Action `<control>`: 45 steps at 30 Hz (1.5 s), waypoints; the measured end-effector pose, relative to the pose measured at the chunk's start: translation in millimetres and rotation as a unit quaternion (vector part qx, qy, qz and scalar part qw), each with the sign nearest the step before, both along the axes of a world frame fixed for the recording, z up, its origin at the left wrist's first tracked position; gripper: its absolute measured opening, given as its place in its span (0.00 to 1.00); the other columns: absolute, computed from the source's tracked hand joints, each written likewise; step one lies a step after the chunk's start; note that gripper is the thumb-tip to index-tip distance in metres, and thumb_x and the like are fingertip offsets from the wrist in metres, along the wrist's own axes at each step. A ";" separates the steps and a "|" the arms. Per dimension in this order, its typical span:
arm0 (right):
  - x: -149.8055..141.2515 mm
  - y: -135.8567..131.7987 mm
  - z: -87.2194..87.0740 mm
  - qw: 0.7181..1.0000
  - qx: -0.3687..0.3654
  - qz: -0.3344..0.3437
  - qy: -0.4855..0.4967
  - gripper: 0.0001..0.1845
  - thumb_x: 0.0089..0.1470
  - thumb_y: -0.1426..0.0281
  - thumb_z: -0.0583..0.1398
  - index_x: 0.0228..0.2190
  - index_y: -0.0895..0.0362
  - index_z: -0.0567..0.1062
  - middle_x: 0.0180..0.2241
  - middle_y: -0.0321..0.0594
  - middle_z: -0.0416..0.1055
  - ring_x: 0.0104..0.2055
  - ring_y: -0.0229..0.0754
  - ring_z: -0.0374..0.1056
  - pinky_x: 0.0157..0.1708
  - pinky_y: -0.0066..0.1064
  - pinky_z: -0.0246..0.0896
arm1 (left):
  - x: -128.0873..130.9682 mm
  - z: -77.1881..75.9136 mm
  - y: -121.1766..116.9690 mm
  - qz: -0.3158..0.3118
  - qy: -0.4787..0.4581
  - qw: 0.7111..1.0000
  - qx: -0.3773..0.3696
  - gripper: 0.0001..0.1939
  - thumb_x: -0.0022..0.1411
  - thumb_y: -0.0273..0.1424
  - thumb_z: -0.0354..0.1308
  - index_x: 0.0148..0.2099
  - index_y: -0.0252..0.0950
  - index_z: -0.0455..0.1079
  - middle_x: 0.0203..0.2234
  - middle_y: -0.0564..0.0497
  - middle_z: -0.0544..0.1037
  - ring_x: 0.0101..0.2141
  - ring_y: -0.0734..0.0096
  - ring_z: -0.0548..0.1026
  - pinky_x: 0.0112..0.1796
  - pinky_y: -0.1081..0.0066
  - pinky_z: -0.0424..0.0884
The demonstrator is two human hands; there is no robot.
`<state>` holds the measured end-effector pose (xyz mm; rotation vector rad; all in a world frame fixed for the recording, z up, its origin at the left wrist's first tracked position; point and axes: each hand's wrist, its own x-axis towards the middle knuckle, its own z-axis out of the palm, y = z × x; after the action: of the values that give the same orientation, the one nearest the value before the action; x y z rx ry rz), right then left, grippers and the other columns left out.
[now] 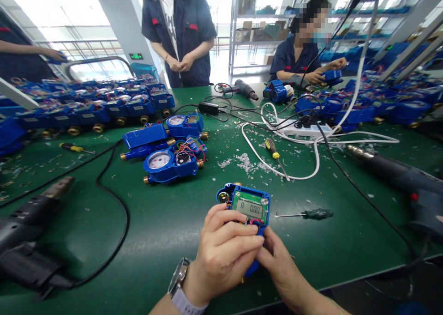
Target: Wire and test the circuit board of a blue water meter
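Observation:
I hold a blue water meter (248, 205) with an exposed green circuit board and a small LCD over the green table (166, 232), near its front edge. My left hand (221, 250), with a wristwatch, is closed over the meter's lower left side, fingers on the wires below the display. My right hand (277, 259) grips the meter's lower right end from beneath. The meter's lower body is hidden by both hands.
Two open blue meters (173, 160) lie mid-table, with rows of meters (86, 107) at back left. Around lie a green screwdriver (311, 214), a yellow screwdriver (274, 152), white and black cables, a power strip (304, 129) and heat guns (398, 172). People work across the table.

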<state>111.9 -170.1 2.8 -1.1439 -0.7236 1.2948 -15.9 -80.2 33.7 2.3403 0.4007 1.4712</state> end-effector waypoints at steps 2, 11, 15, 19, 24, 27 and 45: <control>-0.5 0.4 -1.1 1.000 -0.007 -0.007 -0.001 0.29 0.54 0.56 0.67 0.53 0.54 0.68 0.56 0.47 0.70 0.58 0.50 0.66 0.57 0.40 0.62 | -0.6 1.3 -0.5 -0.005 0.001 1.000 0.004 0.03 0.63 0.27 0.61 0.38 0.40 0.75 0.30 0.57 0.83 0.38 0.72 0.77 0.56 0.64 0.62; -0.1 2.3 2.8 1.000 -0.010 -0.002 0.008 0.28 0.53 0.55 0.67 0.50 0.53 0.69 0.53 0.44 0.73 0.56 0.49 0.67 0.57 0.40 0.62 | -1.0 -4.6 -2.5 0.021 0.010 0.999 -0.028 0.12 0.60 0.27 0.63 0.46 0.39 0.69 0.27 0.58 0.81 0.39 0.70 0.77 0.60 0.61 0.58; 0.2 3.1 4.2 1.000 -0.007 -0.006 0.013 0.29 0.52 0.53 0.67 0.51 0.53 0.70 0.54 0.44 0.72 0.57 0.50 0.67 0.57 0.40 0.61 | -0.3 -8.6 -2.5 0.022 -0.003 0.998 -0.054 0.24 0.58 0.26 0.64 0.55 0.37 0.63 0.25 0.58 0.80 0.40 0.67 0.75 0.60 0.59 0.58; 0.3 2.9 1.6 1.000 -0.001 -0.005 0.007 0.29 0.53 0.54 0.66 0.52 0.53 0.70 0.54 0.44 0.72 0.57 0.49 0.66 0.57 0.40 0.61 | 0.4 -9.8 -3.9 0.019 0.004 0.998 -0.065 0.27 0.58 0.25 0.63 0.58 0.37 0.60 0.24 0.58 0.79 0.42 0.65 0.74 0.61 0.57 0.56; 0.4 2.1 -2.0 1.000 -0.003 -0.008 0.001 0.29 0.53 0.54 0.67 0.52 0.52 0.69 0.54 0.43 0.72 0.57 0.50 0.66 0.58 0.40 0.60 | -0.1 -10.5 -3.9 0.018 0.024 0.997 -0.072 0.28 0.59 0.31 0.63 0.59 0.37 0.60 0.23 0.58 0.78 0.41 0.64 0.75 0.61 0.55 0.54; 0.7 2.1 -1.7 1.000 -0.008 -0.007 0.005 0.30 0.54 0.55 0.66 0.53 0.54 0.68 0.55 0.45 0.71 0.58 0.52 0.65 0.58 0.42 0.59 | -0.5 -10.7 -3.1 0.023 0.042 0.996 -0.076 0.25 0.60 0.31 0.62 0.58 0.38 0.61 0.24 0.57 0.80 0.41 0.63 0.76 0.61 0.54 0.55; -1.7 2.6 8.7 1.000 -0.015 -0.005 -0.024 0.32 0.49 0.51 0.68 0.48 0.55 0.68 0.51 0.49 0.74 0.55 0.53 0.68 0.56 0.42 0.63 | 0.6 -2.1 -1.0 -0.001 0.023 0.999 -0.045 0.07 0.62 0.36 0.59 0.33 0.40 0.75 0.19 0.54 0.73 0.37 0.64 0.73 0.54 0.54 0.64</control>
<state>110.2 -167.5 11.5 -1.2049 -0.7361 1.2761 -15.3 -81.2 31.5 2.3055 0.4675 1.3723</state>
